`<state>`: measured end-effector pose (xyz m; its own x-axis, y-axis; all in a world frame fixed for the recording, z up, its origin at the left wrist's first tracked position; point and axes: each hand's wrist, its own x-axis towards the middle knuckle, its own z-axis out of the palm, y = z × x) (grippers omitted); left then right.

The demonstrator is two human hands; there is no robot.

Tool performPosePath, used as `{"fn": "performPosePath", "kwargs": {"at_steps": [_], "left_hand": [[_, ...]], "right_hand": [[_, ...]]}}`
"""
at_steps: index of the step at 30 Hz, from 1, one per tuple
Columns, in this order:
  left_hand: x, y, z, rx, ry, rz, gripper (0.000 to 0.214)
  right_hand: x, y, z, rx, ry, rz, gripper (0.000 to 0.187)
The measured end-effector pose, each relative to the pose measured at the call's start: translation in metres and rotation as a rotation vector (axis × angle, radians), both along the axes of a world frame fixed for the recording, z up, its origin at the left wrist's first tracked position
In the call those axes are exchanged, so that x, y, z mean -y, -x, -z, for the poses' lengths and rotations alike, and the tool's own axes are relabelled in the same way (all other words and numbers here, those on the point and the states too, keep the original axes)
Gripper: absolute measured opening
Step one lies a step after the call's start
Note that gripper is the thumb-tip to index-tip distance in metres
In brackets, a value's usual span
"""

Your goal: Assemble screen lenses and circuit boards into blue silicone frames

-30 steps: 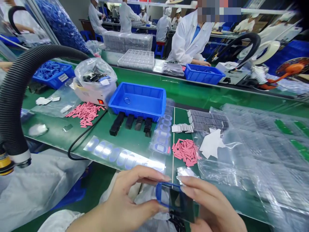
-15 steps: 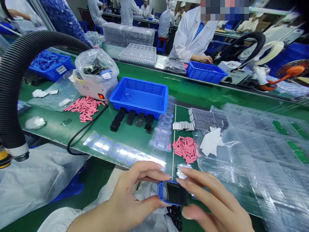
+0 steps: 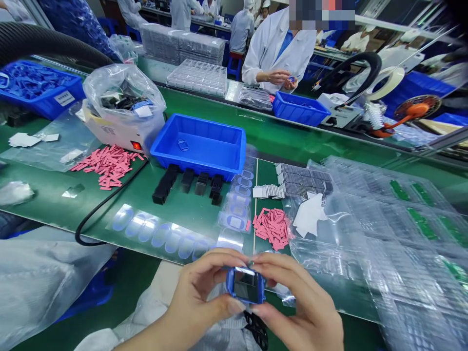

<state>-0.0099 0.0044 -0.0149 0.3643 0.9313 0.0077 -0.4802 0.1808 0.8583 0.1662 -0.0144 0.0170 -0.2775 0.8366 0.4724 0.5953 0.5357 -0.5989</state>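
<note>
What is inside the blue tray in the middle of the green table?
In the blue tray only one small blue ring-shaped piece shows. Its near wall hides the floor strip just behind it.

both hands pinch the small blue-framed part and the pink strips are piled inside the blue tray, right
Not quite. The head view shows the pink strips lying in piles on the green table, outside the blue tray. The left hand and right hand do pinch the small blue-framed part.
</note>
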Motion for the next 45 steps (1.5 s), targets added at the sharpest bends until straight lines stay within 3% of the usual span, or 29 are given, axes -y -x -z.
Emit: {"fn": "performPosePath", "kwargs": {"at_steps": [4,6,8,11,14,16,19,23,26,32,36,40,45], "left_hand": [[-0.003,-0.004,0.011,0.155,0.216,-0.061,0.023],[-0.005,-0.004,0.011,0.211,0.354,-0.063,0.022],[-0.006,-0.002,0.011,0.244,0.453,-0.042,0.022],[-0.005,0.002,0.011,0.279,0.523,0.023,0.031],[-0.004,0.007,0.014,0.273,0.566,0.064,0.036],[-0.004,0.010,0.014,0.236,0.577,0.064,0.036],[-0.006,0.011,0.010,0.207,0.535,0.083,0.044],[-0.007,0.007,0.000,0.334,0.469,0.251,0.041],[-0.001,0.002,-0.004,0.464,0.476,0.331,0.032],[0.019,-0.002,-0.006,0.345,0.490,0.270,0.036],[0.030,-0.003,-0.003,0.288,0.480,0.262,0.029],[0.038,-0.003,0.006,0.252,0.505,0.336,0.034],[0.044,-0.003,0.014,0.195,0.401,0.457,0.036]], "right_hand": [[-0.035,-0.015,0.014,0.128,0.017,0.002,0.032],[-0.070,-0.034,0.025,0.283,-0.020,0.122,0.029],[-0.109,-0.052,0.038,0.596,-0.023,0.231,0.039],[-0.156,-0.066,0.054,0.740,0.026,0.154,0.047],[-0.171,-0.064,0.054,0.775,0.030,0.093,0.039],[-0.161,-0.058,0.045,0.774,0.005,0.100,0.035],[-0.124,-0.047,0.023,0.653,-0.030,0.062,0.036],[-0.064,-0.029,-0.001,0.292,0.121,-0.262,0.036],[-0.035,-0.020,-0.007,0.220,0.128,-0.367,0.038],[-0.016,-0.009,-0.006,0.375,-0.062,-0.261,0.034],[-0.009,-0.003,-0.009,0.335,-0.155,-0.234,0.022],[-0.003,-0.006,-0.007,0.281,-0.071,-0.324,0.021],[0.006,-0.013,0.001,0.168,0.104,-0.409,0.022]]}}
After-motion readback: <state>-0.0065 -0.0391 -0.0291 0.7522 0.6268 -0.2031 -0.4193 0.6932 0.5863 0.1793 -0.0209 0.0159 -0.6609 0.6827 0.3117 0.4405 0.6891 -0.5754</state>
